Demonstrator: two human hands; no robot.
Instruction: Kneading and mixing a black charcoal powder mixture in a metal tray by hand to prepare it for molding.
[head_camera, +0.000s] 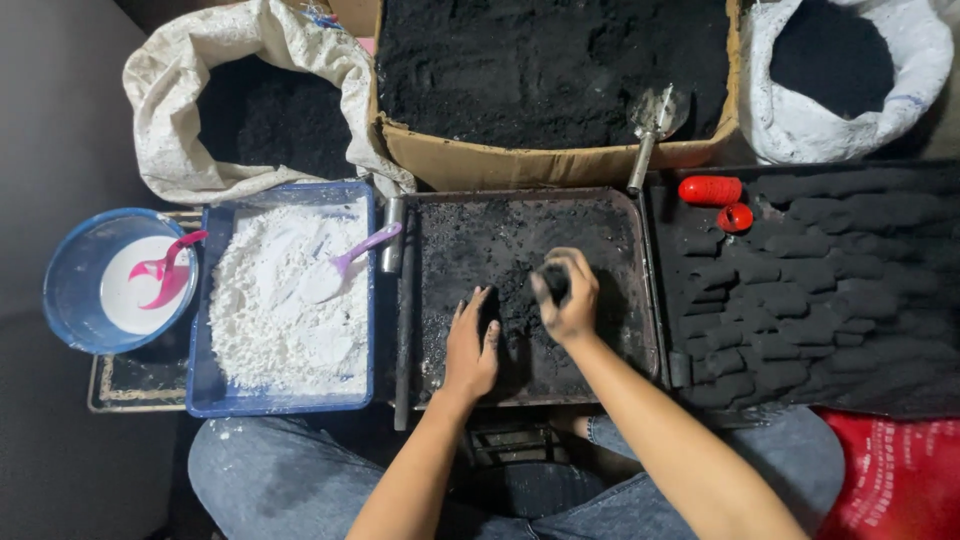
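At centre, a dark metal tray (630, 300) carries loose black powder; the right hand (567, 295) is clamped around a black lump (553, 284), the left hand (470, 345) lies flat and spread beside it. At nine o'clock, a blue tub (205, 390) holds white flour. At twelve, a cardboard box (480, 165) holds black powder, flanked by sacks.

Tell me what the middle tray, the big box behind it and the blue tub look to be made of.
Middle tray: likely dark metal, judging by its thin rolled rim, dulled by black powder.
Big box: corrugated cardboard, matte tan, with a soft bent edge.
Blue tub: probably plastic, with smooth, evenly coloured walls dusted white.
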